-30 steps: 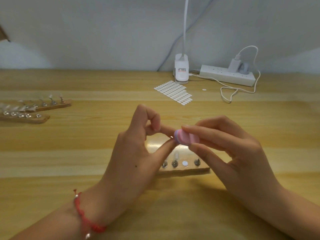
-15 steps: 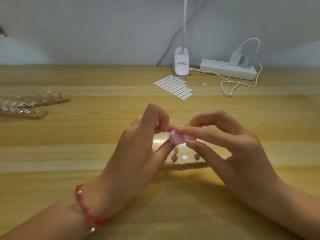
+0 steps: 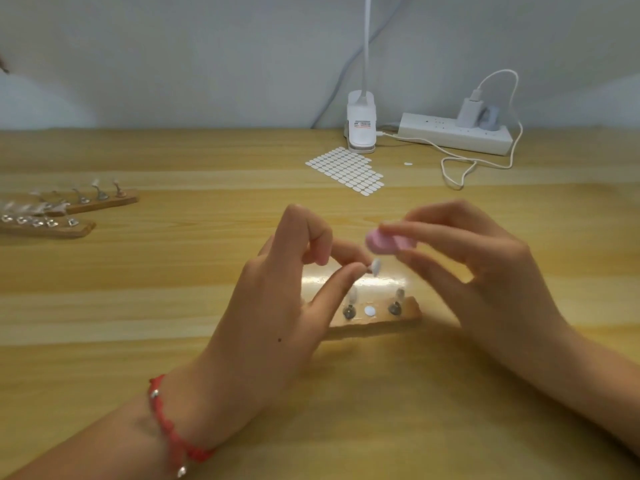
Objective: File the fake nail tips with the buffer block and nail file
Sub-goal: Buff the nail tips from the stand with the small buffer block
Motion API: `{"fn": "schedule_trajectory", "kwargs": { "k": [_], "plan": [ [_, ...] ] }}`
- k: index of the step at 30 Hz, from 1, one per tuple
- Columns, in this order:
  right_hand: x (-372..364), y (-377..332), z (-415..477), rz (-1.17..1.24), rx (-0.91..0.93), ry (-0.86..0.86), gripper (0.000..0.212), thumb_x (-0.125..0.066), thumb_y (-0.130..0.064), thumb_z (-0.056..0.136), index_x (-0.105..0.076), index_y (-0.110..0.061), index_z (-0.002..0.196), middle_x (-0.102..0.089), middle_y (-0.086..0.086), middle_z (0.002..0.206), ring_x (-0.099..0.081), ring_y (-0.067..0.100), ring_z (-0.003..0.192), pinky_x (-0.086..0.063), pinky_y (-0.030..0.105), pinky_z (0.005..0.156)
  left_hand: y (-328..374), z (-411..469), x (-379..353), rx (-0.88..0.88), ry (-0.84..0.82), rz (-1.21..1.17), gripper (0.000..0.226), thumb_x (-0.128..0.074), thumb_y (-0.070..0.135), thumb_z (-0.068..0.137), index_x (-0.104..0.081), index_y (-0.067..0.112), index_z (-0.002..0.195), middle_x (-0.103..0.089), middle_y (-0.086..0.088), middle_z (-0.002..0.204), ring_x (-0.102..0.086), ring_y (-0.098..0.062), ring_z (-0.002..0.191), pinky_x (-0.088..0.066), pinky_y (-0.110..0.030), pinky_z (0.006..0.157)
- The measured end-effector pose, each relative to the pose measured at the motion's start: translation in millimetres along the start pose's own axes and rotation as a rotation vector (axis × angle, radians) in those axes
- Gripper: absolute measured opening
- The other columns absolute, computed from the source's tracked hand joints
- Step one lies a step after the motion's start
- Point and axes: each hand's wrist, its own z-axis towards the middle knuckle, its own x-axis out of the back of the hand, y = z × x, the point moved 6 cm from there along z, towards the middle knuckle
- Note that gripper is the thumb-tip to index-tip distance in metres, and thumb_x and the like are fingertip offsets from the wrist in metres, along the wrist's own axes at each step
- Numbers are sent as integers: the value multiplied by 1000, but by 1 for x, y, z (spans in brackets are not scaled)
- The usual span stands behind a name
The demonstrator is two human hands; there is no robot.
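Nail tip point(image 3: 376, 266) was pinched in the left grip point(image 3: 277, 306), just below the pink buffer point(image 3: 382, 243) pinched by the right grip point(image 3: 491, 282), above a wooden holder point(image 3: 381, 325) on the counter point(image 3: 138, 306)

A small white nail tip point(image 3: 376, 266) is pinched between thumb and finger of the left hand point(image 3: 273, 306). A pink buffer block point(image 3: 382, 244) is held just above it by the right hand point(image 3: 485, 271), over a wooden holder point(image 3: 398, 318) on the table point(image 3: 173, 306).

A wooden stand point(image 3: 377, 322) blocks the table's point(image 3: 173, 289) centre, two more stands point(image 3: 52, 228) the left edge. Lamp base point(image 3: 361, 124) and power strip point(image 3: 453, 133) line the back; wood between lies open.
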Motion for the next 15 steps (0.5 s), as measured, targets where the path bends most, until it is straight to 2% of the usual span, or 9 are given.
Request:
{"fn": "schedule_trajectory", "kwargs": {
  "k": [2, 3, 6, 7, 10, 12, 15],
  "plan": [
    [11, 15, 3, 119, -129, 52, 27, -65, -18, 91, -66, -24, 117, -64, 2, 108, -66, 13, 104, -55, 32, 93, 0, 0, 2, 27, 32, -81, 43, -68, 13, 85, -28, 28, 85, -69, 19, 89, -62, 1, 83, -40, -8, 78],
    [14, 17, 3, 186, -161, 71, 29, -64, -21, 89, -65, -25, 118, -65, 1, 108, -67, 15, 104, -55, 31, 93, -2, 0, 3, 56, 38, -120, 43, -68, 12, 86, -28, 25, 84, -69, 20, 89, -62, 2, 82, -42, -10, 76],
    [10, 6, 2, 150, -71, 28, 35, -63, -21, 92, -58, -25, 127, -63, -2, 113, -66, 14, 106, -54, 26, 94, -18, -1, 2, 251, 25, -371, 41, -71, 8, 85, -31, 18, 85, -73, 10, 84, -69, -4, 84, -52, -31, 82],
    [8, -1, 1, 82, -2, 3, 35, -62, -19, 93, -57, -24, 128, -62, -2, 115, -65, 12, 108, -53, 25, 95, -21, 0, 1, 308, 15, -475, 41, -70, 9, 82, -30, 16, 86, -74, 5, 81, -71, -7, 84, -54, -31, 81],
    [7, -17, -2, -87, 174, -6, 33, -63, -13, 91, -59, -17, 123, -63, 5, 112, -60, 2, 106, -48, 18, 94, -23, 0, -2, 426, -5, -724, 41, -66, 12, 71, -28, 14, 87, -74, 0, 75, -72, -7, 73, -52, -13, 67],
    [7, -21, -3, -95, 218, 11, 30, -63, -8, 91, -60, -11, 121, -62, 10, 109, -61, 8, 104, -49, 20, 96, -22, 1, -5, 469, -25, -807, 45, -68, 13, 68, -28, 14, 88, -75, -2, 73, -71, -8, 67, -50, -11, 64],
    [12, -24, -1, -118, 283, 41, 30, -63, 2, 92, -58, -5, 120, -58, 12, 111, -60, 13, 109, -48, 25, 102, -21, 1, -6, 488, -44, -815, 48, -70, 16, 65, -28, 15, 88, -75, -6, 76, -72, -13, 71, -51, -14, 67]
  ]
}}
